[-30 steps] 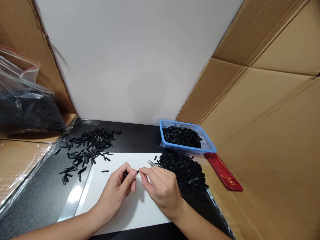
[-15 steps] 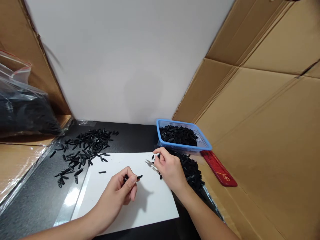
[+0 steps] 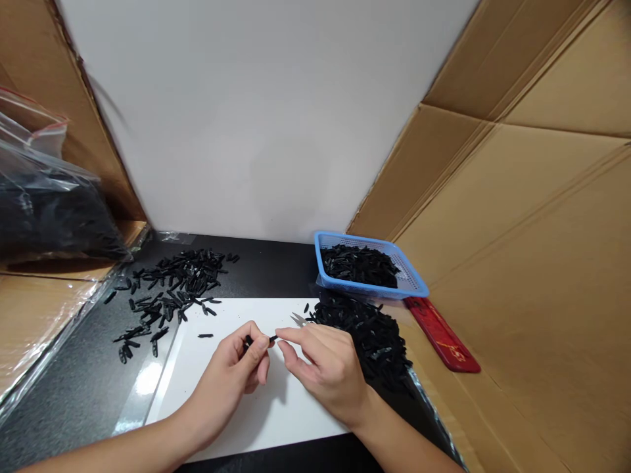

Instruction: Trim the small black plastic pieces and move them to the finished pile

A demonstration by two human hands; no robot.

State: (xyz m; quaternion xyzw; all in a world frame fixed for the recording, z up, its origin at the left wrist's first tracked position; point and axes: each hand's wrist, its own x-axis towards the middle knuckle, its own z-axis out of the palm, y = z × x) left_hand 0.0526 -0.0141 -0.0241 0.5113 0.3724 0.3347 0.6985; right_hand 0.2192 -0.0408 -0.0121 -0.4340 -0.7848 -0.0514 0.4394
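My left hand (image 3: 241, 361) pinches a small, slim black piece (image 3: 273, 338) between thumb and fingers, its end pointing right. Another dark bit shows within the curled fingers. My right hand (image 3: 320, 361) is beside that end, its index fingertip at or very near it; thumb and index are apart with nothing seen between them. Behind the right hand lie thread snips (image 3: 298, 320) on a white sheet (image 3: 276, 420), only their pointed blades showing. A single black piece (image 3: 205, 336) rests on the sheet left of my hands.
Loose black pieces (image 3: 197, 272) are scattered at left. A larger heap (image 3: 369, 332) sits at right, below a blue basket (image 3: 372, 289) of similar pieces. A red flat case (image 3: 444, 338) lies beyond. A filled plastic bag (image 3: 49, 210) stands far left; cardboard (image 3: 542, 230) walls the right.
My right hand has moved left and down from beside the snips to the end of the black piece. My left hand keeps its hold. The view has shifted slightly.
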